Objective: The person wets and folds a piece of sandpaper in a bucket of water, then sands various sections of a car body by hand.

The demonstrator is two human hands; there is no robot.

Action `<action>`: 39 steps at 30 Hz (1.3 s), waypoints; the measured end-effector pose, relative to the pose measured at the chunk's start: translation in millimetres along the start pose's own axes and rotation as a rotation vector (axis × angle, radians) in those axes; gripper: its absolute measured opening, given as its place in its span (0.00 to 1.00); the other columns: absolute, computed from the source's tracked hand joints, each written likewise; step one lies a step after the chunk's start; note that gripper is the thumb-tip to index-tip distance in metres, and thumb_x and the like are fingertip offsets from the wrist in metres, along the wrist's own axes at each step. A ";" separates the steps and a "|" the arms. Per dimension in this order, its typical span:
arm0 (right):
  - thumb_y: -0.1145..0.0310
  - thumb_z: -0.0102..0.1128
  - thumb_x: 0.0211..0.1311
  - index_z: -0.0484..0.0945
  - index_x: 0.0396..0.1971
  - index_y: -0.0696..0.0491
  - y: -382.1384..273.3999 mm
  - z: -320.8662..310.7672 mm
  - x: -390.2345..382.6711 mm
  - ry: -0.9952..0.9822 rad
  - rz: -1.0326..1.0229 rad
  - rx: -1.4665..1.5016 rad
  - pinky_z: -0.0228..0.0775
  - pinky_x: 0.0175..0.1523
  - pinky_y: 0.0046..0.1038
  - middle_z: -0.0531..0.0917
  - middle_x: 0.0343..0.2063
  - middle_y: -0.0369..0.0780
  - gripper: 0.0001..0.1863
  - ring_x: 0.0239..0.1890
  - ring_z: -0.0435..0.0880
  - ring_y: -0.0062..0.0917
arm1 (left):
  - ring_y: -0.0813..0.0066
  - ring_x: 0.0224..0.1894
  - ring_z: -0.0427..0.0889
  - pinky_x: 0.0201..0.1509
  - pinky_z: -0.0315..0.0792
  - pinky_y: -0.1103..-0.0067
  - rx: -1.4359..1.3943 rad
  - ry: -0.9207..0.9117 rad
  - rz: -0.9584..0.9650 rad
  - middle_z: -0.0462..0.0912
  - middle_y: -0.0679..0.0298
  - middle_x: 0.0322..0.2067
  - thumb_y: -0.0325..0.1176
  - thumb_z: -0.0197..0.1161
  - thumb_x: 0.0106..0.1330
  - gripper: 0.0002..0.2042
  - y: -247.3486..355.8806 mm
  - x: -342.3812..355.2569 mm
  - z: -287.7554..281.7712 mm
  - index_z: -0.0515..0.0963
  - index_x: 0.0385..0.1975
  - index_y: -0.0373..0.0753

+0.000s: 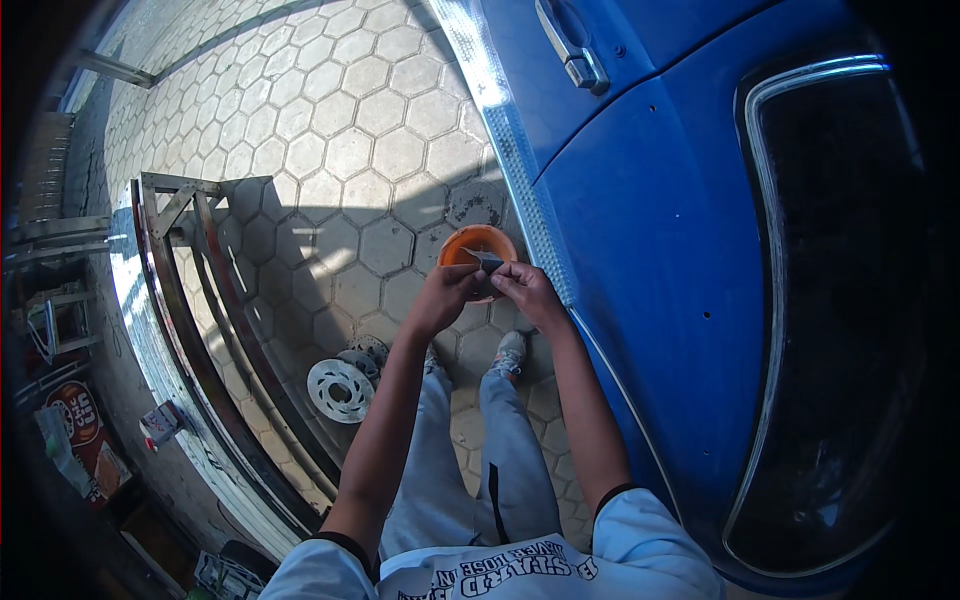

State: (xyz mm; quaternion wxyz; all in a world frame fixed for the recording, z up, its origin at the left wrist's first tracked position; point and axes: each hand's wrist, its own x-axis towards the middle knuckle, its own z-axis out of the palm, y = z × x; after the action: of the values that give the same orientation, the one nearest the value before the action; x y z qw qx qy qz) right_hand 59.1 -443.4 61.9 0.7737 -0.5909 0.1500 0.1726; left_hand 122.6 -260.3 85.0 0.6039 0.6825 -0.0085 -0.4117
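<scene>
Between my two hands is a small, thin piece of sandpaper point(489, 263), dark grey with a paler side showing at the left; its grit is too small to make out. My left hand point(450, 297) pinches its left side, and my right hand point(527, 292) pinches the right side. Both hands are closed, with the fingertips close together. Below them, an orange bucket point(448, 246) stands on the paving, partly covered by my hands and the sheet. What it contains cannot be told clearly.
A blue vehicle body point(650, 220) fills the right side, with a door handle point(575, 50) and a dark window point(840, 300). Perforated metal discs point(340, 391) lie left of my feet. A long bench point(215, 420) runs along the left, with a small box point(161, 424) on it. Hexagonal paving point(390, 150) extends ahead.
</scene>
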 end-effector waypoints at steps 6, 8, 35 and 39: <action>0.69 0.56 0.70 0.78 0.36 0.57 -4.0 -0.6 -0.2 0.013 -0.029 -0.030 0.72 0.44 0.21 0.81 0.30 0.33 0.07 0.35 0.78 0.12 | 0.73 0.43 0.84 0.53 0.77 0.75 -0.201 -0.019 0.007 0.84 0.58 0.41 0.38 0.58 0.73 0.19 2.4 1.2 5.6 0.77 0.51 0.25; 0.71 0.57 0.68 0.77 0.35 0.58 -12.5 9.9 -6.6 0.048 -0.094 -0.209 0.73 0.43 0.25 0.81 0.31 0.35 0.05 0.35 0.80 0.17 | 0.76 0.40 0.82 0.50 0.77 0.77 -0.257 0.028 -0.032 0.84 0.61 0.38 0.39 0.58 0.72 0.17 5.5 1.4 8.0 0.78 0.46 0.28; 0.78 0.59 0.61 0.75 0.40 0.57 -84.8 56.3 -44.1 0.453 -0.474 -0.433 0.71 0.42 0.24 0.76 0.35 0.39 0.08 0.36 0.77 0.23 | 0.83 0.34 0.82 0.39 0.74 0.82 -0.004 0.237 0.272 0.88 0.64 0.34 0.29 0.62 0.67 0.10 47.9 -21.2 19.8 0.83 0.43 0.32; 0.75 0.63 0.61 0.74 0.38 0.56 -94.5 66.1 -37.3 0.472 -0.572 -0.560 0.69 0.40 0.24 0.74 0.32 0.37 0.09 0.32 0.74 0.22 | 0.72 0.40 0.88 0.40 0.77 0.79 0.469 0.336 0.340 0.89 0.57 0.36 0.21 0.60 0.61 0.13 75.8 -34.1 20.1 0.84 0.44 0.35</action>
State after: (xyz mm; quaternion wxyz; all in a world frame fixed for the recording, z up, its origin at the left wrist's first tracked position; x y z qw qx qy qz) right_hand 69.6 -405.7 176.6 0.5454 -0.8179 0.1003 -0.1530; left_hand 125.4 -279.9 168.2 0.4834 0.8500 -0.1168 -0.1736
